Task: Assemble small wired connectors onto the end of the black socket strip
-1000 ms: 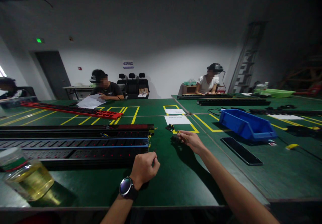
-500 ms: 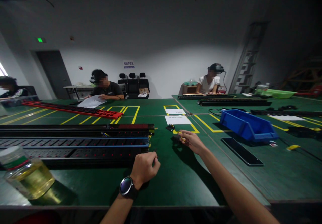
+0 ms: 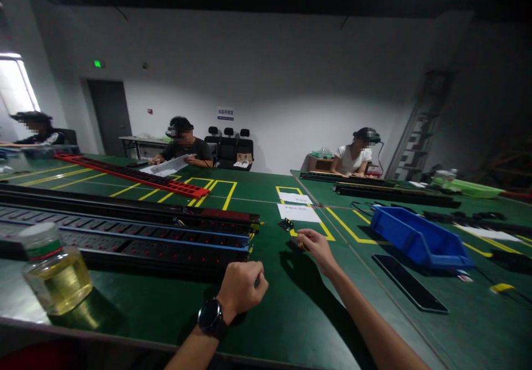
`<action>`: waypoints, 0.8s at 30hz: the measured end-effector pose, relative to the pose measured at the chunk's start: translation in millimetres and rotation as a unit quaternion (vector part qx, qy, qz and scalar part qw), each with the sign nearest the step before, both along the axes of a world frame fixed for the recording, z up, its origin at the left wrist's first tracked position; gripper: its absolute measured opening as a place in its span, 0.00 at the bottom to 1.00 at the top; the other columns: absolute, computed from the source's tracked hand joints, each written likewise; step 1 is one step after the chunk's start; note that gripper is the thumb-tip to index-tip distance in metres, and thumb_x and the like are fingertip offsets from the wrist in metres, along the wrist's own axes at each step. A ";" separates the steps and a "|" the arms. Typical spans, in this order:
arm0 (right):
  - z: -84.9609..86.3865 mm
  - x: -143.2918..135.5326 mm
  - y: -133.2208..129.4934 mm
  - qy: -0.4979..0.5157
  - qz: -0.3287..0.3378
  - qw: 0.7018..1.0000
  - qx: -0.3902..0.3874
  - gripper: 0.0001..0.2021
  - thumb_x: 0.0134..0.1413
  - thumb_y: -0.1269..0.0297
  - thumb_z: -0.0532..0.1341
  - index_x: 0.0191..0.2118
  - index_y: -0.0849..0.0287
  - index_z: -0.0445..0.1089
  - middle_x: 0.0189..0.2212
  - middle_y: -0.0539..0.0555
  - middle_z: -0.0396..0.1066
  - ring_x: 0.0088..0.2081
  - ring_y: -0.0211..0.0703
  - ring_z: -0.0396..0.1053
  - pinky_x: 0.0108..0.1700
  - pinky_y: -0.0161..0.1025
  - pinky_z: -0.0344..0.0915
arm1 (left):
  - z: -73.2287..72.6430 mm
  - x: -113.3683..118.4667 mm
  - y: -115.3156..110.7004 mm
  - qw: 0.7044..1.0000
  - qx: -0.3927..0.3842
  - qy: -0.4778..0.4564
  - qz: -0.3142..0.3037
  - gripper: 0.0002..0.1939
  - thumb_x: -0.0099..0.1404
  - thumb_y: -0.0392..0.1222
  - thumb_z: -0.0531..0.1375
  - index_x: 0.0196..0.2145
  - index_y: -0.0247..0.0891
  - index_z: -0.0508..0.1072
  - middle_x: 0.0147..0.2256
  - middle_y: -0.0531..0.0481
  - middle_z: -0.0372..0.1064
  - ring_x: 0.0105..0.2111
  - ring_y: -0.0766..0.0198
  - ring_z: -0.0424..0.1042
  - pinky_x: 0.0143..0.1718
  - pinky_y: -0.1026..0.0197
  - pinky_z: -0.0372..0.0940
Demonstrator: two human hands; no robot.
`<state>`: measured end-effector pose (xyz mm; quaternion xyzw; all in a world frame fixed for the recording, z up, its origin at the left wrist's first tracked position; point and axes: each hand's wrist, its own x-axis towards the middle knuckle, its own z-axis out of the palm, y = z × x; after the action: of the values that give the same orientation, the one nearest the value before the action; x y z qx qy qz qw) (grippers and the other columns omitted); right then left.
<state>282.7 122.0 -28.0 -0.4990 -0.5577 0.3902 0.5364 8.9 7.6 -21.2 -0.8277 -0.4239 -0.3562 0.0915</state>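
My left hand (image 3: 242,289), with a dark watch (image 3: 210,317) at its wrist, is curled into a loose fist at the near side of the green table. Its fingertips are turned away, so anything inside is hidden. My right hand (image 3: 315,250) pinches a small yellow-and-black piece (image 3: 306,247), mostly covered by the fingers; its exact kind is not clear. Just beyond those fingertips lies a small black part (image 3: 287,224) with yellow spots. Left of my hands, long black strips of sockets (image 3: 166,248) with blue edges and red dots lie side by side, yellow bits at their right ends.
A bottle of yellow liquid (image 3: 58,273) stands at the near left. To the right are a blue bin (image 3: 419,237) and a dark phone-like slab (image 3: 409,282). Paper sheets (image 3: 298,212) lie ahead, and a red rail (image 3: 137,175) farther left. Several people sit across the table.
My view has tilted up and turned slightly left, so the scene sits lower and farther right. My right hand keeps its pinch near the black part; my left hand stays curled.
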 end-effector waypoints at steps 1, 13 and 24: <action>0.2 -6.5 1.0 -0.044 0.009 0.999 0.024 0.14 0.49 0.54 0.68 0.39 0.58 0.78 0.27 0.52 0.77 0.28 0.45 0.73 0.33 0.40 0.70 | -0.5 0.3 0.0 1.000 -0.002 0.001 0.002 0.07 0.63 0.33 0.56 0.28 0.40 0.69 0.24 0.52 0.70 0.24 0.65 0.69 0.27 0.60 0.52; 11.0 -92.0 47.1 -0.360 0.050 0.920 0.144 0.15 0.62 0.67 0.59 0.53 0.55 0.75 0.39 0.54 0.81 0.43 0.48 0.77 0.47 0.41 0.68 | -2.2 1.6 0.0 1.000 -0.008 -0.007 0.011 0.06 0.60 0.32 0.57 0.27 0.41 0.67 0.23 0.53 0.70 0.23 0.64 0.68 0.26 0.59 0.50; 4.8 -104.6 56.5 -0.442 -0.021 0.892 0.093 0.13 0.66 0.68 0.58 0.54 0.55 0.72 0.41 0.54 0.81 0.45 0.47 0.77 0.42 0.37 0.64 | 0.4 3.2 -0.4 1.000 -0.010 -0.007 0.007 0.06 0.60 0.33 0.57 0.27 0.41 0.67 0.23 0.53 0.69 0.23 0.64 0.68 0.25 0.59 0.51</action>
<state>178.1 178.5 -23.2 -0.5789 -0.7606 0.0645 0.2866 12.1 7.2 -20.8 -0.8228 -0.4342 -0.3574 0.0828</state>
